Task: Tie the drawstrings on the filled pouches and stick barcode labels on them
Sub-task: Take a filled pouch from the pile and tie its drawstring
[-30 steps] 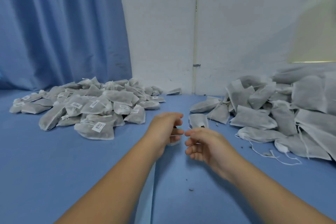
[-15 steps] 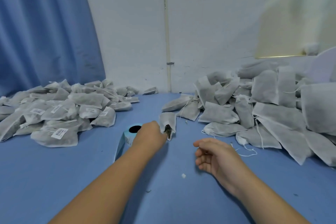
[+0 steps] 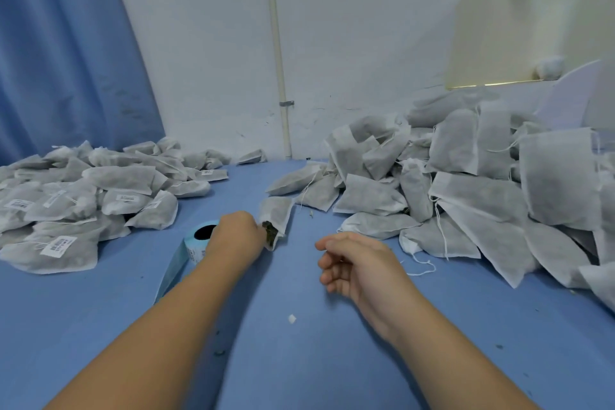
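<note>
Open pouch held mid-worktop, between two heaps.

Along the blue worktop's (image 3: pixel 299 359) left edge lies a heap of labelled pouches (image 3: pixel 83 196); their white barcode labels (image 3: pixel 58 246) are too blurred to read. Next comes the label roll (image 3: pixel 196 248), partly behind the left hand (image 3: pixel 238 233), whose curled fingers grip the open mouth of a filled pouch (image 3: pixel 276 213) near the middle. The right hand (image 3: pixel 359 263) is close by, fingers loosely curled, holding nothing. An unlabelled heap (image 3: pixel 466 183) fills the far right corner.

even, soft light; upper right corner smeared with blur; wide-angle bending at edges.
</note>
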Demonstrator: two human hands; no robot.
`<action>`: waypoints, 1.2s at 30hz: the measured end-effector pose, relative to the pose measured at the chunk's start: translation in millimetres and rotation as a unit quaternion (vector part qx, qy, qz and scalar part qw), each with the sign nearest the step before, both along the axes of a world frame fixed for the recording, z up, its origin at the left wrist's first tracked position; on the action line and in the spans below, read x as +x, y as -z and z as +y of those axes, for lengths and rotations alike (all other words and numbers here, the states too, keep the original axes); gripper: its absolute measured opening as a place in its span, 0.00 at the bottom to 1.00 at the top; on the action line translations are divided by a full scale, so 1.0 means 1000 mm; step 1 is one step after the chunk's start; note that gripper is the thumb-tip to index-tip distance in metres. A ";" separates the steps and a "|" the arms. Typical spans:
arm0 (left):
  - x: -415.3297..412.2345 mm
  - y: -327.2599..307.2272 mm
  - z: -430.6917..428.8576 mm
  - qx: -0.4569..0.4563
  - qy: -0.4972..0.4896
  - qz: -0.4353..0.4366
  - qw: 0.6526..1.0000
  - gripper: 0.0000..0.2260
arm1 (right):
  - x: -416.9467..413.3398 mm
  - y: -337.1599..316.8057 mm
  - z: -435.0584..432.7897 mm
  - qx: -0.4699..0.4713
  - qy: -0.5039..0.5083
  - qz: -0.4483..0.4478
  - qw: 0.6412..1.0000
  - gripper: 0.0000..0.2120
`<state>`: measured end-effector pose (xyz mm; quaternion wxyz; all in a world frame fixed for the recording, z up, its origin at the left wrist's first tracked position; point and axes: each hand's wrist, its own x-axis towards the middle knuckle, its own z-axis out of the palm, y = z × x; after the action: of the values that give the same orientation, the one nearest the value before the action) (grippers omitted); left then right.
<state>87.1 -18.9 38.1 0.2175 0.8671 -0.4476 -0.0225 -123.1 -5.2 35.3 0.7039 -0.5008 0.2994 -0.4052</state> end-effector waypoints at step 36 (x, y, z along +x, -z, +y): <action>-0.113 0.004 0.070 -0.307 0.314 0.170 0.882 0.14 | -0.029 -0.009 -0.008 -0.123 0.107 0.160 0.973 0.06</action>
<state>-26.2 50.8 34.5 0.5267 0.5537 -0.6375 -0.0981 -152.5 -13.2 44.4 0.5322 -0.6068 0.4084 -0.4263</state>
